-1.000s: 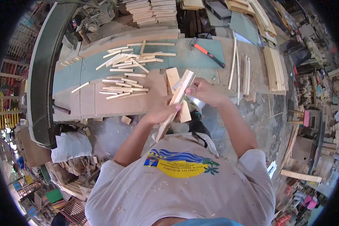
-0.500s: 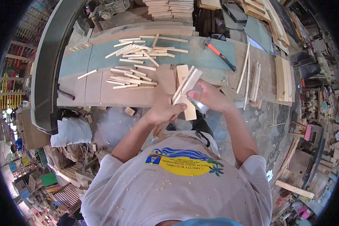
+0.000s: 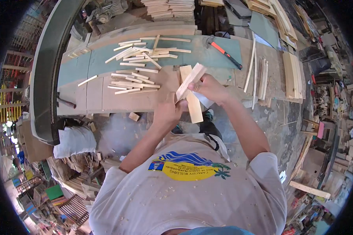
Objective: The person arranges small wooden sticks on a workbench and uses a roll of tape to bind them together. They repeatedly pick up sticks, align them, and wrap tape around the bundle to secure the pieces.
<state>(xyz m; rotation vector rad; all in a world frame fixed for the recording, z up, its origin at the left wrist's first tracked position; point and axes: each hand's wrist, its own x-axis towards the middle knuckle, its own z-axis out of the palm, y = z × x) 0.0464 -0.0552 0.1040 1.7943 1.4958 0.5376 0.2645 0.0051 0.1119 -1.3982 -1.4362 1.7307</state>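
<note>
Both hands are closed on one thick wood stick (image 3: 192,80). The left hand (image 3: 168,111) grips its near end, and the right hand (image 3: 212,89) pinches it further up, with the thumb on top. Some right fingers are hidden. The stick slants up and away to the right, over the near edge of the bench (image 3: 92,101). It may be more than one strip, but I cannot tell. A pale, shiny thing (image 3: 203,99) shows under the right hand; I cannot tell what it is. A flat board (image 3: 195,110) lies just under the stick and pokes out past the near edge.

The stick is in the hands and not put down, so I think the work on it is not done. To the left, two loose heaps of thin sticks, a near heap (image 3: 139,84) and a far heap (image 3: 130,55), lie crisscross and do not look joined. I cannot tell which of them are finished. The hammer (image 3: 225,53) lies on the far right side, touched by no hand.
</note>
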